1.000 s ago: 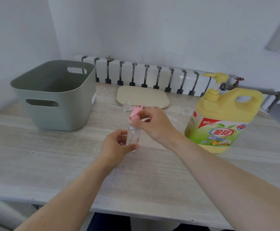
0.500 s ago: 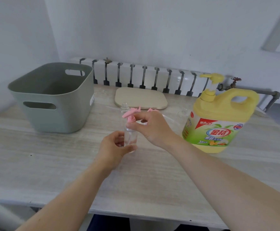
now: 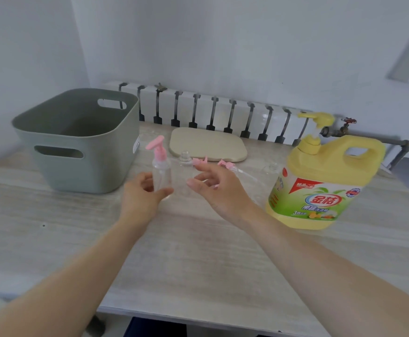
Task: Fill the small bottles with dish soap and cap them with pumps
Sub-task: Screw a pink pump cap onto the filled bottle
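Upright on the table [image 3: 198, 263], my left hand [image 3: 141, 194] grips a clear small bottle [image 3: 161, 175] capped with a pink pump [image 3: 156, 148]; my right hand [image 3: 219, 188] hovers beside it, fingers relaxed, near the yellow dish soap jug [image 3: 325, 183].

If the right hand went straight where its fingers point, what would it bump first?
Probably the open bottle, standing just in front of the right hand. Beyond it is the pumped bottle that the left hand holds. Depth is hard to judge here.

Bare forearms, left hand [image 3: 142, 194], right hand [image 3: 223, 190]; possibly dark-blue trousers [image 3: 155, 328].
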Tool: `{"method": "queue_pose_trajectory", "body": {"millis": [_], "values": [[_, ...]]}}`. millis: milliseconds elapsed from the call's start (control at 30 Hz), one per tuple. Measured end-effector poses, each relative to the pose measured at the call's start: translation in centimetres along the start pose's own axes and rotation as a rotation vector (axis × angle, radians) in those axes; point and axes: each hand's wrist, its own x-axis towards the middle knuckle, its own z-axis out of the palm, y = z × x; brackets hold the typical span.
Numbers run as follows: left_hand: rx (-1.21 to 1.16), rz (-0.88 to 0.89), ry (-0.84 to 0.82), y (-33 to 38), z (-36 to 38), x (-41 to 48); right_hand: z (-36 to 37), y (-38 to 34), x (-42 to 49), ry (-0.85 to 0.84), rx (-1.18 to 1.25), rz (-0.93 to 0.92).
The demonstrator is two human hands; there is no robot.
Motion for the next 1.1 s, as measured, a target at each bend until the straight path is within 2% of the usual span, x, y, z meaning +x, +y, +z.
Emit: {"method": "queue_pose_trajectory", "body": {"millis": [133,300,667,833,933,1100], "values": [[0.075,-0.007,0.108,-0.3,-0.7,2.4,0.6,0.0,0.6,0.024,0.017,0.026],[0.124,-0.031,0.152,-0.8,-0.5,3.8,0.9,-0.3,1.1,0.022,0.049,0.051],[0.178,-0.033,0.102,-0.2,-0.9,3.1,0.5,-0.7,0.7,-0.010,0.086,0.041],[0.181,-0.073,0.209,0.6,0.0,0.4,0.1,-0.5,0.2,0.011,0.094,0.026],[0.198,-0.071,0.173,1.1,1.5,-1.1,-0.6,-0.5,-0.2,0.019,0.098,0.019],[0.097,-0.003,0.044,2.5,4.4,-1.2,-2.2,-0.2,-1.2,0.026,0.096,0.017]]}}
